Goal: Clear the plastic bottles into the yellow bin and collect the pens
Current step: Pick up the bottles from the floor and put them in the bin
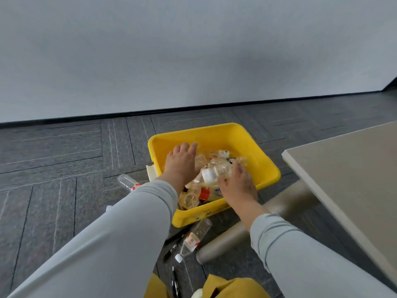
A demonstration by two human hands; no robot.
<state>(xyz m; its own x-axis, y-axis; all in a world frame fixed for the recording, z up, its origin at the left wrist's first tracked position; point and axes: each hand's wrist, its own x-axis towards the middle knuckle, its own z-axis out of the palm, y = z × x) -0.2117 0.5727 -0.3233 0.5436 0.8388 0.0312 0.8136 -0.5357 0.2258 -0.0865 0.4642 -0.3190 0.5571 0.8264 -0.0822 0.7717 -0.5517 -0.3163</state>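
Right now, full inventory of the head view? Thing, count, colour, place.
yellow bin: 1, yellow, on the carpet, centre.
bottles in the bin: a heap, count unclear, clear plastic, some red or white labels.
bottle near the bin's front: 1, clear, red-white label, white cap, lying on the carpet.
bottle left of the bin: 1, clear, red label, lying on the carpet, partly behind the left sleeve.
pens: at least 2, black, on the carpet below the bin.
table: 1, beige, right edge.
carpet: grey tiles.
wall: pale grey.
left hand: open, spread over the heap.
right hand: fingers around a clear bottle.
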